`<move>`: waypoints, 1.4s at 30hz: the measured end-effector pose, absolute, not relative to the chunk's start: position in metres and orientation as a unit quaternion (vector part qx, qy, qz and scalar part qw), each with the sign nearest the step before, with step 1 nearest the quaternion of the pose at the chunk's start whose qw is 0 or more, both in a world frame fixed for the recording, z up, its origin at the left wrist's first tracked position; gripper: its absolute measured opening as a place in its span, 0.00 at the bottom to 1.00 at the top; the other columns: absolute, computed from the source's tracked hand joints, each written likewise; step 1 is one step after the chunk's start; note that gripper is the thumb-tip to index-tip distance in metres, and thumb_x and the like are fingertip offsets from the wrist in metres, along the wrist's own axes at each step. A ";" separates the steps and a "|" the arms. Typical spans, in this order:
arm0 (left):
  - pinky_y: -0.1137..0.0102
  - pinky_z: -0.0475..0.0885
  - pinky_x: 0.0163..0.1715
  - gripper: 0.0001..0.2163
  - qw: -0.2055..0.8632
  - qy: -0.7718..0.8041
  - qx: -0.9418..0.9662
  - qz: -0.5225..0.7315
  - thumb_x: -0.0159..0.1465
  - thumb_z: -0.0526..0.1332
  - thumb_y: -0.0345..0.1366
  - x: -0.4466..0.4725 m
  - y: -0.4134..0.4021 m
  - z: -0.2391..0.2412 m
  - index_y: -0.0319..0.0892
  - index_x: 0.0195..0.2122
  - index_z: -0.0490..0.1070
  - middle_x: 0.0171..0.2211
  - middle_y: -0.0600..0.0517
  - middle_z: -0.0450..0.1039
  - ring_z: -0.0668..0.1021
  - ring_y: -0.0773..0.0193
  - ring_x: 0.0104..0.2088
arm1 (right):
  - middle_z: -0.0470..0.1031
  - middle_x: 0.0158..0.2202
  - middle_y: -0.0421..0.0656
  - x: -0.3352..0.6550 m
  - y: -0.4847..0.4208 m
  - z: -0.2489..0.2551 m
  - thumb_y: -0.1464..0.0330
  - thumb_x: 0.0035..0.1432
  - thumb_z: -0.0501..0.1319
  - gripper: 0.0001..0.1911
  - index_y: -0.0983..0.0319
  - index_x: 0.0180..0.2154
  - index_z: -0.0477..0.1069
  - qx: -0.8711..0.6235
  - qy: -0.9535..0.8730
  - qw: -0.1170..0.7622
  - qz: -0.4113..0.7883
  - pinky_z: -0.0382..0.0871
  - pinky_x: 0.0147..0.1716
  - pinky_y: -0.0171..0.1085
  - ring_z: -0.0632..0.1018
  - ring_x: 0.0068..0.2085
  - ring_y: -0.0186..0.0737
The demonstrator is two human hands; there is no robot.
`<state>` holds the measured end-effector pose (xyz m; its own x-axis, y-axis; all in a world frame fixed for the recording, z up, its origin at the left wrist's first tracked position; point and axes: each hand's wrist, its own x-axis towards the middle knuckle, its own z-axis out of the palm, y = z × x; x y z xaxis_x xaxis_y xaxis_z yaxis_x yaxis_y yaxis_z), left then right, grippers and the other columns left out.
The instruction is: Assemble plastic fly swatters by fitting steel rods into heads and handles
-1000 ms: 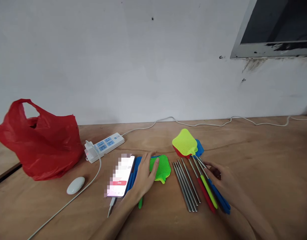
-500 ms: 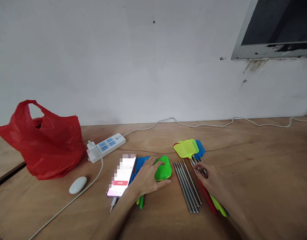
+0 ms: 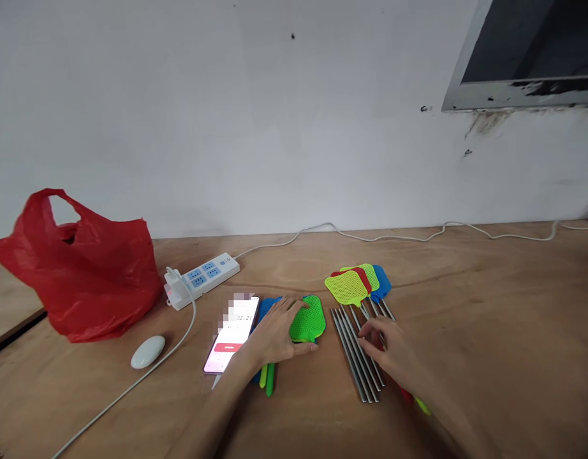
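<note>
green swatter head (image 3: 308, 319) under left hand (image 3: 275, 335); rods (image 3: 356, 354) by right hand (image 3: 394, 354).

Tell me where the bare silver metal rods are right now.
Head view, just right of centre on the wooden table: the bare silver metal rods lie between the green mesh swatter head and the right hand.

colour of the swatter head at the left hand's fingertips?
Bright green: the swatter head touching the left hand, clearest in the head view.

Looking forward and down from head height over the near edge of the wooden table (image 3: 490, 306), close to the left hand (image 3: 275, 335) and right hand (image 3: 394, 350) on it, facing the wall (image 3: 227, 127) behind it.
</note>
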<state>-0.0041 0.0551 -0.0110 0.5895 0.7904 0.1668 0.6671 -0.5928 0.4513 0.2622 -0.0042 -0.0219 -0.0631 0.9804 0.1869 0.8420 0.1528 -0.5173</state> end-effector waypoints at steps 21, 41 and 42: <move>0.45 0.65 0.57 0.38 0.173 0.435 0.856 0.219 0.50 0.75 0.52 -0.006 0.060 -0.012 0.44 0.59 0.65 0.58 0.40 0.67 0.71 0.38 0.57 | 0.81 0.29 0.45 0.222 -0.017 -0.021 0.66 0.55 0.65 0.05 0.58 0.27 0.75 -0.686 -0.705 0.155 0.091 0.49 0.25 0.37 0.79 0.33 0.48; 0.57 0.72 0.52 0.19 0.401 0.441 0.689 0.413 0.62 0.65 0.46 -0.005 0.067 -0.010 0.43 0.52 0.75 0.49 0.46 0.79 0.78 0.48 0.51 | 0.60 0.18 0.31 0.248 -0.017 0.001 0.73 0.56 0.53 0.05 0.56 0.34 0.60 -0.548 -0.734 0.292 0.275 0.50 0.23 0.35 0.64 0.21 0.35; 0.58 0.73 0.51 0.19 0.414 0.447 0.669 0.426 0.63 0.65 0.47 -0.005 0.067 -0.008 0.42 0.51 0.75 0.49 0.45 0.79 0.78 0.48 0.51 | 0.60 0.18 0.31 0.249 -0.017 0.003 0.71 0.59 0.54 0.03 0.57 0.33 0.61 -0.545 -0.740 0.280 0.276 0.49 0.23 0.35 0.64 0.21 0.35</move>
